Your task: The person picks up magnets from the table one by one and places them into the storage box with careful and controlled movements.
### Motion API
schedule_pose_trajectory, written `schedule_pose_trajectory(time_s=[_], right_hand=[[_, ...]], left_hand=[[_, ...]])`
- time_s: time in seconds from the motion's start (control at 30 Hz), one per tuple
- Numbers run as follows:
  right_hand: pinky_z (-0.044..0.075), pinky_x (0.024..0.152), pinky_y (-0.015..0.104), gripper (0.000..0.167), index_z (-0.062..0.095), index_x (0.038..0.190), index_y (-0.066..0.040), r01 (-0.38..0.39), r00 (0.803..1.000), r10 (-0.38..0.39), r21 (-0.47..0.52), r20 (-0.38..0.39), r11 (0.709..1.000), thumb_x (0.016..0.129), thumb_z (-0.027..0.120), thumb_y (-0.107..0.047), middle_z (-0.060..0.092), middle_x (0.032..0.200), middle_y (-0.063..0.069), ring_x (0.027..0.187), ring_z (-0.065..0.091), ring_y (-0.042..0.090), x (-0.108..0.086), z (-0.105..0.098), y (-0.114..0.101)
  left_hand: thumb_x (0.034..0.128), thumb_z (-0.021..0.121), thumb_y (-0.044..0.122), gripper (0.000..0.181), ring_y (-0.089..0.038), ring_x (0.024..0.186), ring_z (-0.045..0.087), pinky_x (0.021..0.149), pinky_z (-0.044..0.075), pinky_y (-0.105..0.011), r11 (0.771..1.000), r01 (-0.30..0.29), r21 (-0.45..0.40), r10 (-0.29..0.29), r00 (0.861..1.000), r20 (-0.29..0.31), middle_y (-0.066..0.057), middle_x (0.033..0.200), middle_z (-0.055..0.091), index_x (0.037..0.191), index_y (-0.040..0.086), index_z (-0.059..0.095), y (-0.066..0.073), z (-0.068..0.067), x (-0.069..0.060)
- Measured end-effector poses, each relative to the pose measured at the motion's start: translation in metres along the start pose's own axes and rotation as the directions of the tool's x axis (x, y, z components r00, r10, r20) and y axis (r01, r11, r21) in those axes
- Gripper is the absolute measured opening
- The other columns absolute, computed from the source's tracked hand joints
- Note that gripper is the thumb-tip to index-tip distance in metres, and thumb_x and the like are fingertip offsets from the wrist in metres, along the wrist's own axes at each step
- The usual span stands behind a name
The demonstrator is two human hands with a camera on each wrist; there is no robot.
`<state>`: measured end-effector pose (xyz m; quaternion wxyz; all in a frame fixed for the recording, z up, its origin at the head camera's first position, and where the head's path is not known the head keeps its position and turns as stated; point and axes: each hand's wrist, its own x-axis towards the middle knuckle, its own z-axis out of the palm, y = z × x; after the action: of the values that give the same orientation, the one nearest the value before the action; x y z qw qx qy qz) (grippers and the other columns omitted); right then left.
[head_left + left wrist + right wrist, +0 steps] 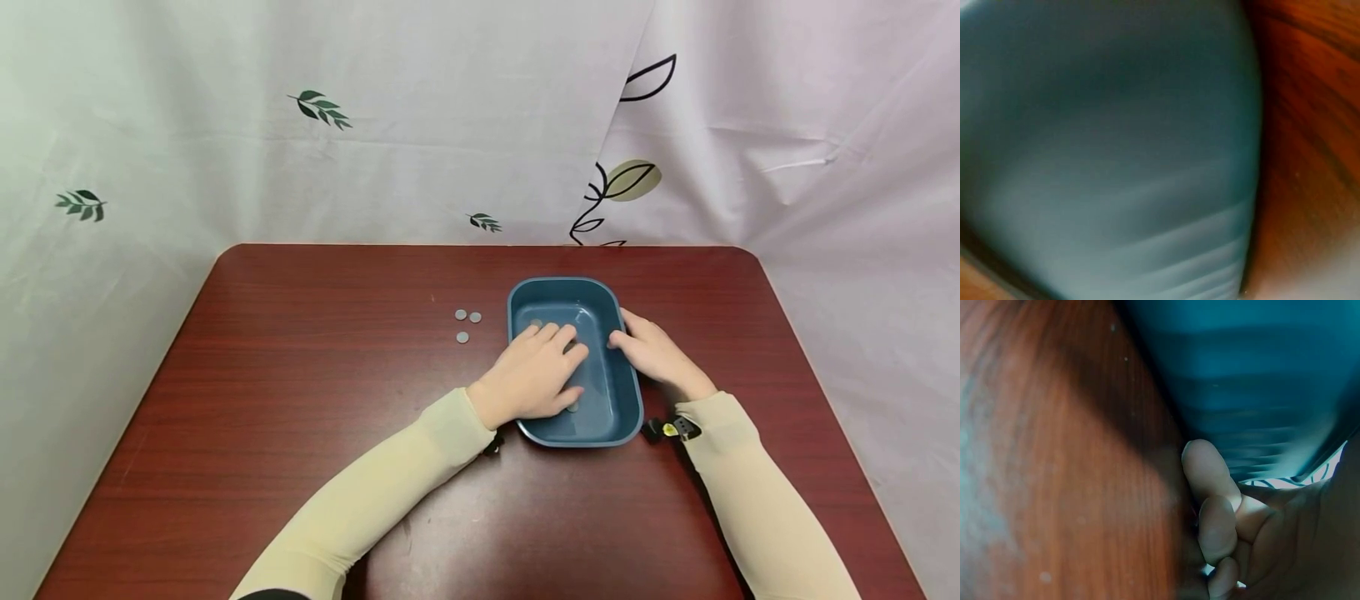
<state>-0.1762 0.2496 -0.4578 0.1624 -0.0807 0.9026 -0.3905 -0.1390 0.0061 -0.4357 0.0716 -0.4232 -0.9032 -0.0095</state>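
Observation:
A blue rectangular tray (600, 400) with rounded corners stands on the table. My left hand (536, 371) reaches over its left rim, fingers spread and lightly bent above the tray floor. Small round grey coin-like discs (573, 407) show beside the thumb and near the fingertips; whatever lies under the palm is hidden. With the thumb over the right rim and the fingers outside, my right hand (656, 354) holds the tray. Seen from the right wrist, the curled fingers (1207, 465) lie by the tray's outer wall (1254, 381). The left wrist view is blurred and mostly filled by the tray wall (1116, 156).
Left of the tray, three similar grey discs (462, 337) lie on the reddish-brown wooden table (300, 367). A pale curtain (420, 150) with leaf prints hangs behind the table's far edge. A small black device (671, 429) sits at the right wrist.

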Motion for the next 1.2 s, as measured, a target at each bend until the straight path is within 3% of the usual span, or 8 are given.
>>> schedule_pose_trajectory(time_s=[0.3,0.63,1.2], right_hand=[[0.053,0.085,0.038,0.052,0.048,0.148,-0.008,0.018,1.0,-0.018,-0.026,-0.005,1.0,0.097,0.05,-0.017,0.069,0.123,0.019,0.088,0.07,0.022,-0.001,0.0,0.0],[0.053,0.09,0.043,0.058,0.045,0.152,-0.006,0.014,1.0,-0.015,-0.04,-0.014,0.999,0.096,0.051,-0.017,0.067,0.13,0.021,0.096,0.07,0.027,0.0,-0.001,-0.003],[0.052,0.089,0.041,0.055,0.047,0.149,-0.006,0.003,1.0,-0.003,-0.043,-0.013,0.999,0.095,0.051,-0.017,0.068,0.127,0.021,0.095,0.069,0.026,-0.001,-0.001,-0.002]], left_hand=[[0.0981,0.057,0.06,0.057,-0.02,0.12,0.055,0.102,0.047,-0.037,0.999,0.029,-0.043,-0.031,0.999,-0.029,-0.002,0.137,0.055,0.137,0.018,0.058,-0.01,-0.011,-0.011],[0.0963,0.062,0.058,0.058,-0.023,0.12,0.057,0.098,0.05,-0.039,0.996,0.047,-0.079,-0.054,0.995,-0.084,-0.006,0.135,0.058,0.136,0.016,0.06,-0.029,-0.019,-0.022],[0.096,0.065,0.052,0.058,-0.029,0.123,0.058,0.099,0.05,-0.043,0.985,0.136,-0.104,-0.148,0.982,-0.121,-0.01,0.139,0.057,0.137,0.011,0.061,-0.061,-0.034,-0.048]])
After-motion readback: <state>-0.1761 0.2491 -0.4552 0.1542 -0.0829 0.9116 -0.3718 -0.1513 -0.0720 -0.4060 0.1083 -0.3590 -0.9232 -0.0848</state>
